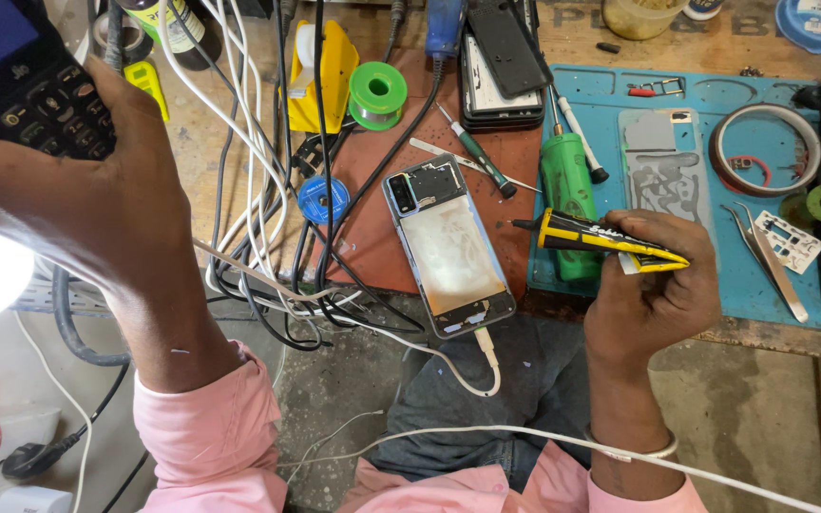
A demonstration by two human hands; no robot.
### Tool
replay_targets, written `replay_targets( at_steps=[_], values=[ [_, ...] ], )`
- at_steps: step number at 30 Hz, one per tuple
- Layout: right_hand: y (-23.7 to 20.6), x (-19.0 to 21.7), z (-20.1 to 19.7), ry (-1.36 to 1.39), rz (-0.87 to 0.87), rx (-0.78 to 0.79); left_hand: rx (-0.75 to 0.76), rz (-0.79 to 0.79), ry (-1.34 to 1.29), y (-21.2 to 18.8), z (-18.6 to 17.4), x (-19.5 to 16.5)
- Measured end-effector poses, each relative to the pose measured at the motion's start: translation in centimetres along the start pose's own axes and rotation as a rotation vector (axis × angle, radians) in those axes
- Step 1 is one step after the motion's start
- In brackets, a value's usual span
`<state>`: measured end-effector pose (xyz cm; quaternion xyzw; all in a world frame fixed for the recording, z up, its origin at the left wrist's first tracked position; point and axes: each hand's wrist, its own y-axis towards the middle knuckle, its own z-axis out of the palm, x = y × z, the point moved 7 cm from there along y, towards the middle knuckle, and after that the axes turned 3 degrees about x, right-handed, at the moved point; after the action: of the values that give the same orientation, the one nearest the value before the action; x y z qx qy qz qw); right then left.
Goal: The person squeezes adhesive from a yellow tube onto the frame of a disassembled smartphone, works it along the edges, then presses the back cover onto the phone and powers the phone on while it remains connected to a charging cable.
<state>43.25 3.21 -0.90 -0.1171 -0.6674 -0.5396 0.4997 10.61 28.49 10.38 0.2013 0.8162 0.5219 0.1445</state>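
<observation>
My left hand (pixel 97 199) is raised at the upper left and grips a black keypad phone (pixel 21 81) with a lit blue screen. My right hand (pixel 653 285) holds a yellow and black glue tube (pixel 605 239), its black nozzle pointing left toward an opened smartphone (pixel 448 245). That smartphone lies back-up without its cover on a reddish mat (pixel 382 218), with a white cable (pixel 486 356) plugged into its near end. Pink sleeves cover both my forearms.
A tangle of white and black cables (pixel 268 218) runs down the bench's left side. A green cylinder (pixel 567 185), screwdrivers (pixel 477 157), stacked phones (pixel 501 66), green solder spool (pixel 377 93), tweezers (pixel 772 261) and a tape ring (pixel 767 147) lie around a blue mat (pixel 705 313).
</observation>
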Motion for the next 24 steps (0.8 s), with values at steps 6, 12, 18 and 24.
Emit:
replay_targets(
  at_steps=[6, 12, 18, 24],
  values=[
    [1.4, -1.1, 0.2, -0.036, 0.009, -0.008, 0.021, -0.023, -0.021, 0.6, 2.2, 0.1],
    [1.9, -1.9, 0.1, -0.016, 0.027, 0.002, 0.215, -0.073, -0.554, -0.1, 5.1, 1.6],
    [2.2, -2.1, 0.1, 0.008, 0.028, 0.005, 0.434, -0.218, -0.347, -1.4, 8.5, 4.9],
    [2.5, -2.3, 0.5, 0.032, 0.029, 0.012, 0.617, -0.326, 0.001, -2.0, 10.7, 6.6]
  ],
)
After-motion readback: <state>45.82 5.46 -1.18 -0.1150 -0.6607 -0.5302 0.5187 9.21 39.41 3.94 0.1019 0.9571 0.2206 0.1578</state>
